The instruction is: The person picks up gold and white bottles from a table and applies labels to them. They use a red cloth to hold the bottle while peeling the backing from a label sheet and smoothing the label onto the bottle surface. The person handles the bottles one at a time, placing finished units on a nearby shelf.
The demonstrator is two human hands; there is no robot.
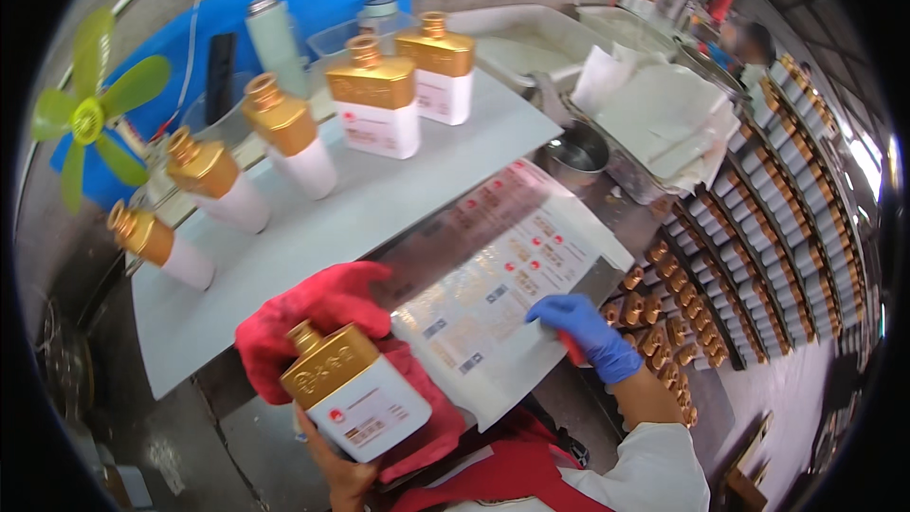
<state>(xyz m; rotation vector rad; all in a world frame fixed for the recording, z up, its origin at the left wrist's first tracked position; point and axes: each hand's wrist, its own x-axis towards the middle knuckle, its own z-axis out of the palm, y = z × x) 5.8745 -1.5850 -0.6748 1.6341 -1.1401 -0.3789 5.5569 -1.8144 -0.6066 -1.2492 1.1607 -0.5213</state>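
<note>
My bare left hand (343, 471) grips a flat-sided bottle (365, 393) by its lower side. The bottle is white below, with a gold shoulder and neck, a red mark and small gold print on its front. It leans over a red cloth (318, 299) spread on the bench. My right hand (586, 330), in a blue glove, is closed at the right edge of a sheet of printed decals (502, 294). A small red thing (572, 347) shows under its fingers, mostly hidden. The sheet carries rows of red, gold and dark prints.
Several similar gold-and-white bottles (377, 112) stand on a grey board (313, 237) beyond the cloth. A green fan (88, 118) is at far left, near a pale green flask (277, 43). A metal pot (578, 152) stands behind the sheet. Racks of bottles (773, 228) fill the right.
</note>
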